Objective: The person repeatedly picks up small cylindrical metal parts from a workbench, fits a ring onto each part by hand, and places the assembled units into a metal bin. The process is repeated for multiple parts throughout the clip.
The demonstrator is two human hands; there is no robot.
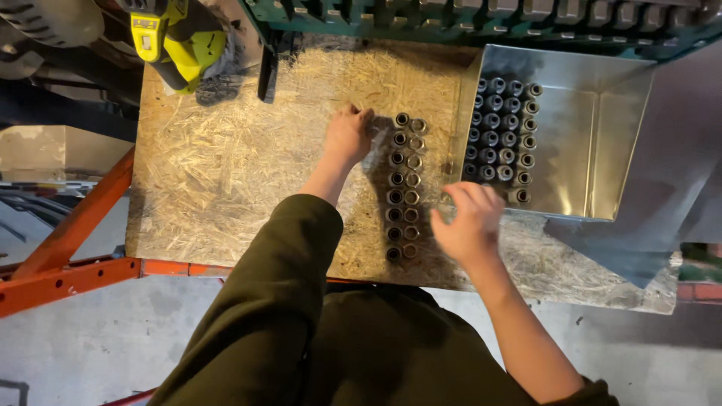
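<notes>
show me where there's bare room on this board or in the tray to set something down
Free: the wide stretch of board between its left edge and the left hand, and the tray's right half beyond its packed sleeves. Crowded: the strip between the double row of sleeves and the tray wall, where the right hand is.

Chipboard bench top (226, 165) on orange steel frame (68, 233); grey concrete floor (98, 338); green rack (451, 19) behind.

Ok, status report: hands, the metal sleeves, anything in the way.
Left hand flat beside top of the two sleeve rows on the board. Right hand open, hovering between rows and metal tray. Nothing between them.
</notes>
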